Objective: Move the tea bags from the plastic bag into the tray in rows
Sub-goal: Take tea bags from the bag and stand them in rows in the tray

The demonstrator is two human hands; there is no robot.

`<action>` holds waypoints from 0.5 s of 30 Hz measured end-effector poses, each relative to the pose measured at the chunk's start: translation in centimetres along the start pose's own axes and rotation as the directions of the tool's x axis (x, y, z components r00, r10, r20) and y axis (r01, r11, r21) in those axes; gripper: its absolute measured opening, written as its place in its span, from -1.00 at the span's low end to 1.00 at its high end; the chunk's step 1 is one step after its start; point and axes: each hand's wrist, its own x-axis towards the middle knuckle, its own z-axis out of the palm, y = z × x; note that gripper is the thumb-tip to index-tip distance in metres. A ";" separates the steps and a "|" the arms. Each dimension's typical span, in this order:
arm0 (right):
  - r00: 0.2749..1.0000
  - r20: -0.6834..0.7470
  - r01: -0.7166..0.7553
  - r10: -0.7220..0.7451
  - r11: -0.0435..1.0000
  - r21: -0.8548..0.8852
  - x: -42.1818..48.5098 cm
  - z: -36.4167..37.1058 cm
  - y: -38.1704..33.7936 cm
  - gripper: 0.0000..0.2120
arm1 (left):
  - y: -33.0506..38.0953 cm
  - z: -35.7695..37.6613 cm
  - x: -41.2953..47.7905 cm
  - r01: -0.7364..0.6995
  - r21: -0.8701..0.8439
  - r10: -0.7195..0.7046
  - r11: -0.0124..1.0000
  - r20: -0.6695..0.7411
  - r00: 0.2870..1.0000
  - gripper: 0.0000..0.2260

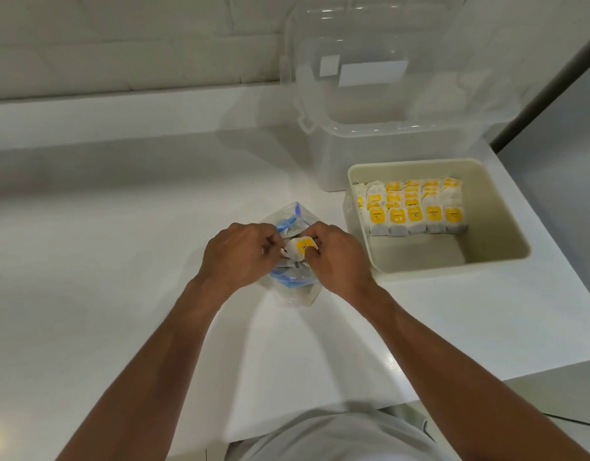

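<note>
I am watching both hands working together at the centre of the frame, directly above the plastic bag [295, 296], which is lying crumpled on the white table [104, 261]. The left hand [235, 257] is coming in from the left with its fingers [270, 242] curled, pinching the white paper edge of a tea bag [302, 249]. The right hand [337, 257] is meeting it from the right, its fingers [312, 257] bent round the same tea bag, one fingertip lying across the yellow label. The tea bag is being held just over the mouth of the plastic bag, between the two hands. Inside the plastic bag I am making out blue and white shapes, but the wrinkled film is blurring them too much for me to name them.

The tray [506, 207], a cream rectangular tub, is sitting on the table to the right of the hands, right of centre in the frame. Tea bags [415, 211] with yellow labels are standing in rows, packed against its upper-left end, while its lower part is showing bare floor. Behind the tray, in the upper right of the frame, a clear plastic storage box [387, 104] is standing near the tiled wall [120, 38].
</note>
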 end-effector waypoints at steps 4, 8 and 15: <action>1.000 0.003 -0.012 0.012 1.000 -0.003 -0.8 1.1 0.7 -0.81 | -0.1 0.8 -0.8 0.029 0.097 -0.024 0.995 -0.057 0.998 -0.77; 1.000 -0.018 -0.010 0.010 1.000 0.011 -1.4 2.0 1.0 -0.83 | 0.2 1.3 -1.1 0.031 0.111 -0.027 0.993 -0.045 0.999 -0.76; 0.999 -0.015 -0.038 0.041 0.985 0.171 -2.6 2.3 1.1 -0.93 | 1.3 0.9 -1.6 -0.108 0.066 0.118 0.992 -0.156 0.981 -0.74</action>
